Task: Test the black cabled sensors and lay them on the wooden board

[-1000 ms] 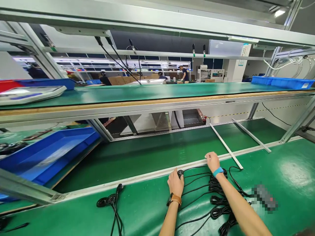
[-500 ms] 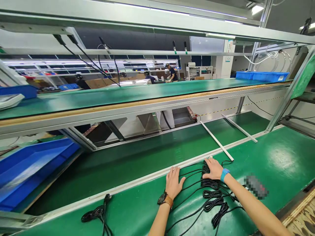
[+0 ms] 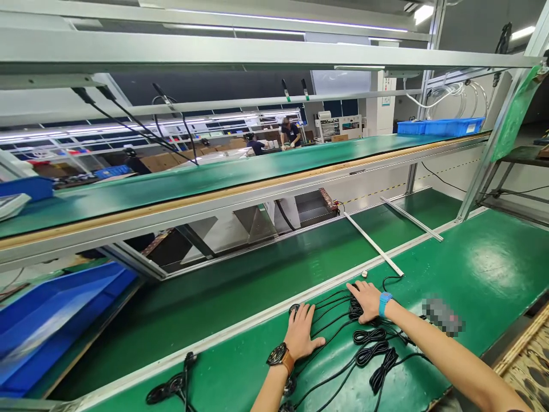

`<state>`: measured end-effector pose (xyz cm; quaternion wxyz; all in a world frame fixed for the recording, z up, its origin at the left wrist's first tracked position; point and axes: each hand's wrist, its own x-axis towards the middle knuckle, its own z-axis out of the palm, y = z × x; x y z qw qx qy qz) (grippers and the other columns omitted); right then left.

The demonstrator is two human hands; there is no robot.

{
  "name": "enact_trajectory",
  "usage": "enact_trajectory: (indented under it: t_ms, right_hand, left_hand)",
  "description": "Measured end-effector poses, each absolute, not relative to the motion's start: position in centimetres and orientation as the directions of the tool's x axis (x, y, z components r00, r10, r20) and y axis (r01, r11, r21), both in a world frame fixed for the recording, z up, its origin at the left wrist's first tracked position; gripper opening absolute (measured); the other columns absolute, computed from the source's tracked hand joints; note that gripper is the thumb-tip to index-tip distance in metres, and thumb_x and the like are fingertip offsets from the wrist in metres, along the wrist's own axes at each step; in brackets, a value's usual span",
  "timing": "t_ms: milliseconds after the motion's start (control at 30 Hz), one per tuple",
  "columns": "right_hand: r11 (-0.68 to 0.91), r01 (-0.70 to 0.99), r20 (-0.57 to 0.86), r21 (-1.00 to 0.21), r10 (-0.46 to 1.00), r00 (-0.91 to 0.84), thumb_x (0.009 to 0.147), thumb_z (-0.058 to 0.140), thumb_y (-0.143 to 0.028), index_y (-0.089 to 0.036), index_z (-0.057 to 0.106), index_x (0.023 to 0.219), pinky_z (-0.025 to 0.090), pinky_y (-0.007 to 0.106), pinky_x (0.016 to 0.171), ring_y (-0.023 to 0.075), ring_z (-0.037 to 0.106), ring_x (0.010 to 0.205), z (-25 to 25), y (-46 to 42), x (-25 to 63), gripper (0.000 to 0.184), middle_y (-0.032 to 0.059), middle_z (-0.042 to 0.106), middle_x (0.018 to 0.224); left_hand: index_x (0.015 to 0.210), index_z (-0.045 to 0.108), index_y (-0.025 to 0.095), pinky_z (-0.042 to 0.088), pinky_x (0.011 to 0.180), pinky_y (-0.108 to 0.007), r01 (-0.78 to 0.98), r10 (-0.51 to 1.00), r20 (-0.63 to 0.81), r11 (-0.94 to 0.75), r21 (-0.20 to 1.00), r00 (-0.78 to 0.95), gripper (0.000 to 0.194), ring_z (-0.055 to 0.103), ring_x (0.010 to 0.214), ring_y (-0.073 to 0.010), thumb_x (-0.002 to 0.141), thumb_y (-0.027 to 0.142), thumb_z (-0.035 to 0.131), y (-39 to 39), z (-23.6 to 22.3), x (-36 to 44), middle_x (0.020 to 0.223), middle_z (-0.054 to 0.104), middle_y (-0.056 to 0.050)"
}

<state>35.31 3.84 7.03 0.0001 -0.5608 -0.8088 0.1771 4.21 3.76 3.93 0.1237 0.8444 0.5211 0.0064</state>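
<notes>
My left hand (image 3: pixel 301 332) rests palm down with fingers spread, over the left ends of several black cables. A round black piece (image 3: pixel 294 309) shows just beyond its fingertips, and another round black end (image 3: pixel 290 384) lies near my wrist. My right hand (image 3: pixel 364 300) also has its fingers apart and lies against a tied black cable bundle (image 3: pixel 355 309), partly hiding it. More coiled cables (image 3: pixel 371 353) are lined up nearer to me, below my right hand. Neither hand is closed round anything.
A separate black cable (image 3: pixel 169 387) lies on the green mat to the left. A white bar (image 3: pixel 373 245) and a metal bar (image 3: pixel 412 218) cross the sunken green strip. Beyond are a blue tray (image 3: pixel 64 320) and a raised shelf (image 3: pixel 266 177). A blurred object (image 3: pixel 443 316) sits right.
My right hand has come down from the white ledge and opened over the cable bundles. My left hand, earlier at a round black piece, now lies spread below it. The view has swung right.
</notes>
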Motion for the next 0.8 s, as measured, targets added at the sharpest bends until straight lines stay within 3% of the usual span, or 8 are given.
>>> enact_trajectory:
  t_ms: [100,200,367,533,633,800]
  right_hand:
    - [0.204,0.943,-0.240,-0.263,0.933,-0.269,0.041,0.092,-0.053,-0.020,0.014,0.160,0.025,0.064,0.112,0.0495,0.030,0.142,6.8,3.7,34.7,0.146,0.0294,0.029,0.155]
    - [0.165,0.962,-0.225,-0.217,0.951,-0.214,0.041,0.094,-0.044,-0.020,0.021,0.158,0.036,0.060,0.106,0.0470,0.045,0.130,6.9,3.8,34.0,0.140,0.0274,0.046,0.143]
    - [0.171,0.969,-0.216,-0.180,0.954,-0.209,0.043,0.092,-0.033,-0.021,0.024,0.157,0.045,0.052,0.099,0.0417,0.054,0.122,7.3,3.9,33.1,0.133,0.0236,0.052,0.135]
    - [0.141,0.976,-0.260,-0.164,0.948,-0.181,0.043,0.093,-0.037,-0.021,0.018,0.159,0.046,0.054,0.098,0.0435,0.055,0.123,7.6,4.0,33.1,0.139,0.0256,0.052,0.137]
    - [0.117,0.975,-0.301,-0.187,0.938,-0.170,0.039,0.093,-0.040,-0.019,0.026,0.156,0.049,0.052,0.095,0.0417,0.062,0.116,8.1,4.3,33.0,0.136,0.0243,0.060,0.130]
    - [0.093,0.968,-0.273,-0.233,0.949,-0.157,0.037,0.092,-0.039,-0.017,0.039,0.147,0.054,0.048,0.086,0.0401,0.067,0.107,8.6,3.8,32.8,0.124,0.0220,0.066,0.119]
  left_hand:
    - [0.154,0.035,0.015,0.015,0.123,-0.059,0.875,0.877,-0.130,-0.427,0.227,0.462,0.116,0.023,0.151,-0.0411,0.060,0.071,0.072,3.4,3.7,4.5,0.160,0.033,-0.022]
    - [0.153,0.036,0.015,0.016,0.122,-0.059,0.874,0.873,-0.132,-0.436,0.215,0.469,0.119,0.026,0.150,-0.0427,0.055,0.069,0.076,3.1,4.0,4.9,0.158,0.036,-0.023]
    - [0.138,0.052,0.017,0.023,0.119,-0.051,0.875,0.894,0.017,-0.441,0.197,0.447,0.067,0.050,0.131,-0.0326,0.079,0.046,0.065,2.6,4.7,5.1,0.134,0.058,-0.016]
    - [0.107,0.063,0.019,0.037,0.105,-0.046,0.845,0.864,0.136,-0.502,0.183,0.484,0.026,0.057,0.105,-0.0264,0.093,0.036,0.048,2.2,4.5,5.2,0.104,0.064,-0.010]
    - [0.092,0.063,0.020,0.038,0.098,-0.044,0.852,0.860,0.152,-0.506,0.133,0.487,0.024,0.056,0.098,-0.0252,0.096,0.030,0.042,2.2,4.2,5.7,0.096,0.063,-0.009]
    - [0.087,0.062,0.018,0.037,0.097,-0.046,0.869,0.866,0.161,-0.489,0.076,0.473,0.025,0.056,0.097,-0.0272,0.095,0.026,0.040,2.3,4.0,6.4,0.095,0.065,-0.012]
